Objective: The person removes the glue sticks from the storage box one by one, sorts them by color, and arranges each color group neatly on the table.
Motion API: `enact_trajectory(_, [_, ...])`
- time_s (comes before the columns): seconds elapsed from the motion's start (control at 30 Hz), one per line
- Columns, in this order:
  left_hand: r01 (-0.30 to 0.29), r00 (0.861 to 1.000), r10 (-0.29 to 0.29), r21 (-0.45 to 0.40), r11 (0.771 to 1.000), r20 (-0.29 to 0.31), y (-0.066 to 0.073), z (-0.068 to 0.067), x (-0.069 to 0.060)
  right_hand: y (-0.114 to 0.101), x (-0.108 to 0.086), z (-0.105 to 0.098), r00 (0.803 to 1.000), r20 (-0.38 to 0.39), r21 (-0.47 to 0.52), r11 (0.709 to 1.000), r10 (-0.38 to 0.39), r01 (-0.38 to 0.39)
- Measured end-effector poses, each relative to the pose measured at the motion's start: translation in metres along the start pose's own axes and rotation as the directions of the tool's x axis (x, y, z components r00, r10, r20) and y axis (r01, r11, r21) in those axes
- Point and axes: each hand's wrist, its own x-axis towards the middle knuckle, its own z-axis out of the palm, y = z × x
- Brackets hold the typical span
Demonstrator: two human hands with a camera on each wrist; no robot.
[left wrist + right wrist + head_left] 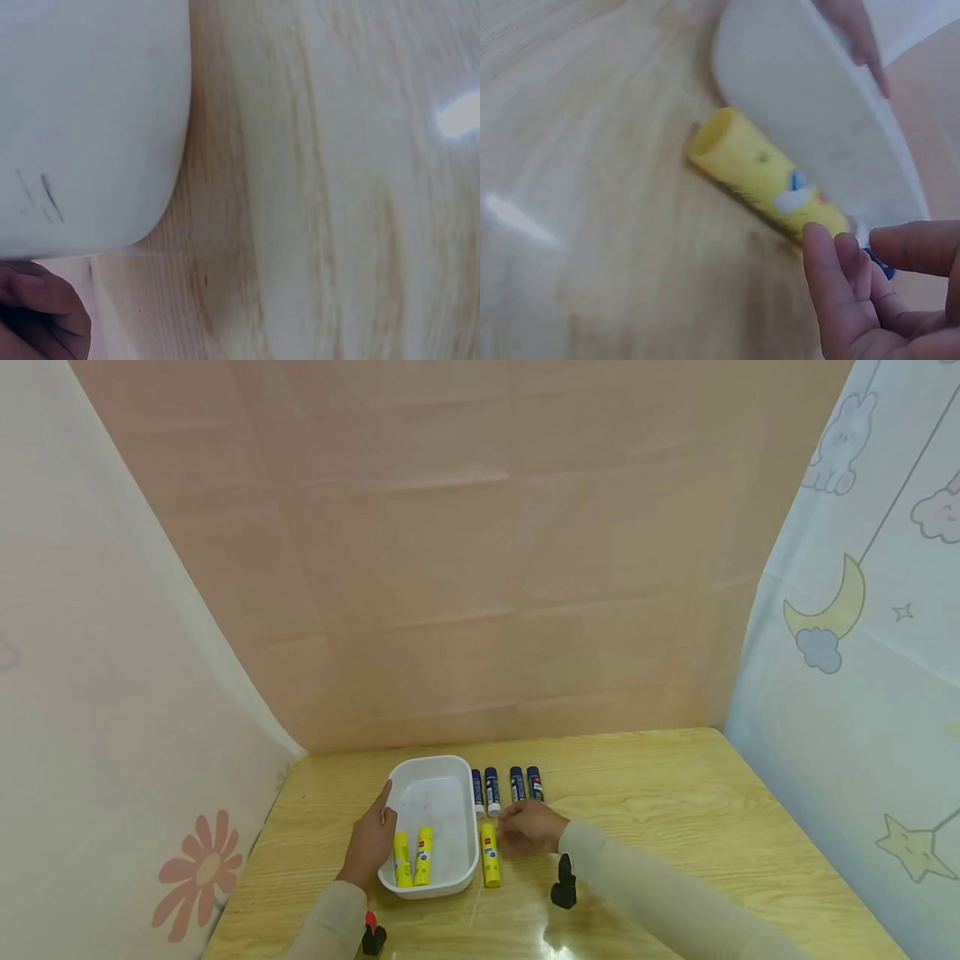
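A white plastic tray (431, 881) stands on the table, with two yellow glue sticks (423, 856) lying inside it. My left hand (370, 839) grips the tray's left rim, thumb over the edge; curled fingers (52, 307) show beside the tray wall in the left wrist view. Just outside the tray's right side lies a third yellow glue stick (490, 856). Close to its right is my right hand (528, 827), holding nothing. In the right wrist view, a gap shows between thumb and fingers (826, 277), near the end of that yellow glue stick (761, 172).
Several dark blue glue sticks (492, 791) lie in a row behind the right hand, right of the tray; the right hand partly covers two. The wooden table (637, 793) meets a tan backdrop at the rear, with patterned cloths (847, 710) on both sides.
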Motion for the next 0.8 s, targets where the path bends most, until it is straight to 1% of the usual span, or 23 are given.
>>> enact_trajectory(0.2, [-0.012, 1.000, 0.012, -0.006, 1.000, -0.001, 0.001, 0.000, 0.000, -0.026, 0.005, -0.001, 1.000, 0.002, 0.050, 0.999, -0.020, 0.019])
enact_trajectory(0.27, [-0.011, 1.000, 0.011, -0.014, 1.000, -0.004, 0.001, 0.000, 0.000, -0.034, 0.006, 0.001, 0.999, 0.008, 0.050, 0.998, -0.035, 0.035])
enact_trajectory(0.5, [-0.008, 1.000, 0.008, -0.010, 1.000, -0.022, 0.001, 0.003, 0.002, -0.059, 0.006, 0.013, 0.998, 0.018, 0.068, 0.996, -0.062, 0.061])
enact_trajectory(0.67, [-0.014, 1.000, 0.014, -0.015, 1.000, -0.019, 0.004, 0.004, 0.002, -0.068, 0.006, 0.026, 0.998, 0.025, 0.080, 0.995, -0.062, 0.060])
enact_trajectory(0.8, [-0.014, 1.000, 0.014, -0.011, 1.000, -0.007, 0.004, 0.003, 0.002, -0.065, 0.009, 0.040, 0.997, 0.048, 0.098, 0.994, -0.060, 0.055])
